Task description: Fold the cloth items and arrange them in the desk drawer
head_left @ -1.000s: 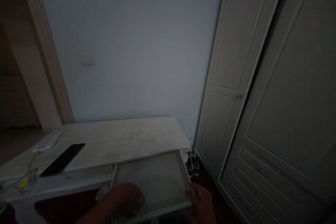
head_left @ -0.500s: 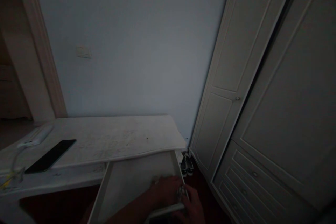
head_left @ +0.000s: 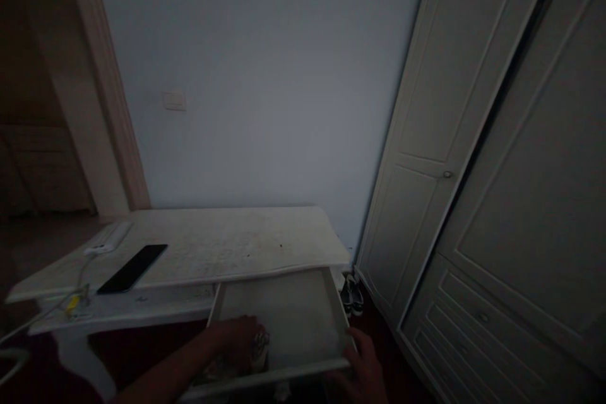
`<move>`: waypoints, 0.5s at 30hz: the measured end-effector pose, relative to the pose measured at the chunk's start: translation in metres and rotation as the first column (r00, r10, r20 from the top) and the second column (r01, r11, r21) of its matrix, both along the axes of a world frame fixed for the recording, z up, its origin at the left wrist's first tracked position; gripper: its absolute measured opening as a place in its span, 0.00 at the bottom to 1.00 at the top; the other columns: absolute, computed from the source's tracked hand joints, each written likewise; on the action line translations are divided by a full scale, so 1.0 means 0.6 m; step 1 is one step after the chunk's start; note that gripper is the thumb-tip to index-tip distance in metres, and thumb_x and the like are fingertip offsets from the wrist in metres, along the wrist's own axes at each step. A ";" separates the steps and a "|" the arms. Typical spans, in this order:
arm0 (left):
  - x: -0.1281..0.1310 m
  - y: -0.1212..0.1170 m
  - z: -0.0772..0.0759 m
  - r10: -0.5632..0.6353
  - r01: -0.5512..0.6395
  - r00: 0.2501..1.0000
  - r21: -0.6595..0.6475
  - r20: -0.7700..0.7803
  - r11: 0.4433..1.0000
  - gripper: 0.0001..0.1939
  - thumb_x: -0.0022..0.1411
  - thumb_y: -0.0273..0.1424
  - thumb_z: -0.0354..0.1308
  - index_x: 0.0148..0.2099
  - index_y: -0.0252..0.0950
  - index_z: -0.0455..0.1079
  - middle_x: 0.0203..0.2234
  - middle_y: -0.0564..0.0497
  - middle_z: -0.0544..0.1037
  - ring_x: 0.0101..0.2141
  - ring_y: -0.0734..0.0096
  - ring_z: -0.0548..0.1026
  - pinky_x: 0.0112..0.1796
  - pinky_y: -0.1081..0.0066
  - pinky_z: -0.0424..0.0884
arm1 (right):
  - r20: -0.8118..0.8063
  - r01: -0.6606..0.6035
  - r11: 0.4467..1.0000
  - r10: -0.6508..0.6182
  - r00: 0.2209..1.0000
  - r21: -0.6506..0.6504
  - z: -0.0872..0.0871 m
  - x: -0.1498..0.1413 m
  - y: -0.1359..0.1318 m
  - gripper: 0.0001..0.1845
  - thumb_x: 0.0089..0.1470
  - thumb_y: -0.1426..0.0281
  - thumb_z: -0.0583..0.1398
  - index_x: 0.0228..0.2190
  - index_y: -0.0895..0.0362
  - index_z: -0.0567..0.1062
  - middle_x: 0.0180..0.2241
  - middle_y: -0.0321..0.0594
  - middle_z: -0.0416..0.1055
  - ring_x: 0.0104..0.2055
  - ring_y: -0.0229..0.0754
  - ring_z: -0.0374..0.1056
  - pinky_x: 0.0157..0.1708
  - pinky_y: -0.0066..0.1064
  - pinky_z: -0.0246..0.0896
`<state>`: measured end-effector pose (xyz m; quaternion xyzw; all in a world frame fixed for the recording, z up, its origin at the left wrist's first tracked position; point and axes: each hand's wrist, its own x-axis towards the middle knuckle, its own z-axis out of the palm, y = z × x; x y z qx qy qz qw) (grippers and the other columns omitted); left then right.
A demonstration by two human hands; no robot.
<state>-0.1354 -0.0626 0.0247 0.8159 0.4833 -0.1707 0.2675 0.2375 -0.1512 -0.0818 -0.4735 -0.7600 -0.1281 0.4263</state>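
A pulled-out white drawer [head_left: 288, 309] extends from the desk toward me. In its front left corner, my left hand [head_left: 239, 338] is closed around a crumpled, dark-and-white patterned piece of cloth [head_left: 260, 344]. Dim light and the fingers hide much of it, so its exact kind is unclear. Something pale lies below the hand in the same corner, too dark to make out. My right hand [head_left: 362, 369] grips the drawer at its front right corner, fingers over the edge. A small knob [head_left: 283, 390] shows on the drawer front.
On the white desk [head_left: 237, 233] lie a black phone [head_left: 132, 268] and a white power strip [head_left: 108, 238] with a cable. A yellow-tagged plug [head_left: 73, 304] hangs at the left edge. Shoes [head_left: 351, 295] stand beside a white wardrobe [head_left: 421, 221] on the right.
My left hand has moved from the drawer's right side to its front left corner with the patterned cloth. My right hand stays at the right corner. The view has shifted slightly left.
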 end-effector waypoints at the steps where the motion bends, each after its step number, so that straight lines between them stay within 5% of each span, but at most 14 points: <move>1: -0.011 -0.004 -0.006 -0.012 0.014 0.999 0.052 -0.030 0.999 0.49 0.39 0.43 0.74 0.67 0.43 0.71 0.66 0.37 0.71 0.63 0.37 0.71 0.61 0.46 0.69 | -0.008 0.007 1.000 -0.007 1.000 0.005 -0.001 -0.001 0.001 0.31 0.57 0.39 0.64 0.48 0.48 0.81 0.51 0.50 0.74 0.49 0.53 0.77 0.44 0.38 0.79; 6: -0.011 -0.026 -0.027 -0.031 0.056 0.995 0.264 -0.098 0.963 0.44 0.50 0.40 0.68 0.70 0.43 0.67 0.72 0.32 0.60 0.69 0.26 0.60 0.58 0.30 0.66 | -0.015 0.032 0.999 -0.032 0.999 0.001 -0.004 -0.002 0.001 0.31 0.56 0.38 0.64 0.47 0.49 0.81 0.52 0.50 0.74 0.50 0.54 0.77 0.44 0.39 0.79; 15: 0.000 -0.009 -0.028 -0.058 0.072 0.995 0.181 -0.086 0.981 0.47 0.45 0.34 0.71 0.69 0.41 0.68 0.71 0.34 0.62 0.69 0.28 0.61 0.61 0.38 0.68 | -0.022 0.020 0.999 -0.021 1.000 -0.043 -0.001 0.000 -0.006 0.30 0.56 0.41 0.66 0.49 0.49 0.80 0.53 0.50 0.73 0.51 0.54 0.77 0.44 0.39 0.79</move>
